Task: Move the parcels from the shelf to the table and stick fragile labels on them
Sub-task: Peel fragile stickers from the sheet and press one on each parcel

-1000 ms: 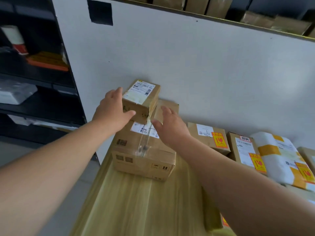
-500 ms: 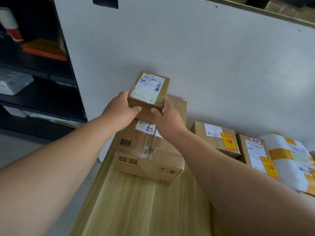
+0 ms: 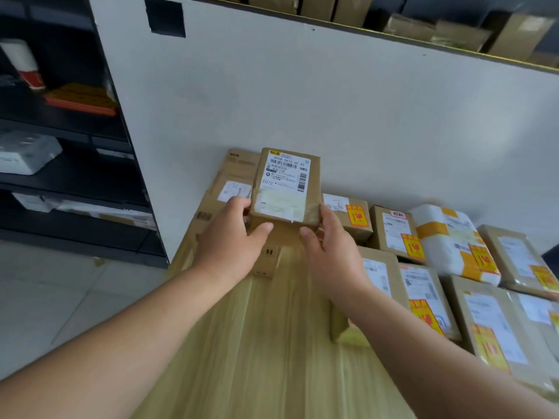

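Cardboard parcel: 1 (unlabelled) | left hand, right hand: 2, grip holding it

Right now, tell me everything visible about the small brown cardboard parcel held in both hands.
The small brown cardboard parcel is a flat rectangular box, taped, its top carrying a white shipping label with barcodes and a pale blank patch below. No fragile sticker shows. The left hand and right hand grip its near corners, holding it above the large cardboard box at the wooden table's far end.

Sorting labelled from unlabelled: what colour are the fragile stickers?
Yellow with red markings, as on the fragile sticker; head view.
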`<state>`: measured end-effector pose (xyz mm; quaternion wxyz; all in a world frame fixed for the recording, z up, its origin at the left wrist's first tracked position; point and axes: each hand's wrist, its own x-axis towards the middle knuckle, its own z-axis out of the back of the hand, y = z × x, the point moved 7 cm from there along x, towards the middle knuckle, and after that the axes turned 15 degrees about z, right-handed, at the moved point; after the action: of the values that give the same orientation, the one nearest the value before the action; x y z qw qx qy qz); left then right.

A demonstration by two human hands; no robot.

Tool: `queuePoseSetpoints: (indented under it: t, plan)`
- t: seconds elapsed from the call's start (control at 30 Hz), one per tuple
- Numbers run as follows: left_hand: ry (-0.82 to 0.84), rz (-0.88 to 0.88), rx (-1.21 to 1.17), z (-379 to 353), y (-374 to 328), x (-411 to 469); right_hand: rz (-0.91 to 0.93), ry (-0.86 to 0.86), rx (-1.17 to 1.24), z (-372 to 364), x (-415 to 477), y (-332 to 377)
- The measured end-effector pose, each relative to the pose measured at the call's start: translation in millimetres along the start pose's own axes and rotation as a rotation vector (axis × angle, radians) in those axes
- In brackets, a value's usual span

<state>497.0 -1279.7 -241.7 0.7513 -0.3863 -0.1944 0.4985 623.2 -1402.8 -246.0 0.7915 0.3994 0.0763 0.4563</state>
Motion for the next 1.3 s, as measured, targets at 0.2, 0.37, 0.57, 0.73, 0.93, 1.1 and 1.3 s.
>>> queuePoseSetpoints:
  t: [0.2,0.37,0.57,0.73,0.93,1.1,1.3]
  plan:
    - [0.035,0.023,-0.014,-23,8,-94,-0.026,-0.017,0.006,32,-91,-17]
    - [0.052,0.076,-0.02,-49,32,-179,-0.057,0.046,0.011,45,-184,-35]
    - [0.064,0.164,0.046,-89,71,-256,-0.094,0.162,-0.002,50,-279,-66]
    - [0.154,0.289,0.091,-130,104,-301,-0.152,0.296,-0.032,43,-330,-102]
    - [0.292,0.348,0.153,-162,125,-315,-0.185,0.409,-0.073,34,-354,-130]
    - [0.353,0.317,0.262,-172,136,-319,-0.161,0.475,-0.135,26,-360,-141]
    - [0.35,0.251,0.352,-171,130,-319,-0.104,0.487,-0.149,32,-363,-142]
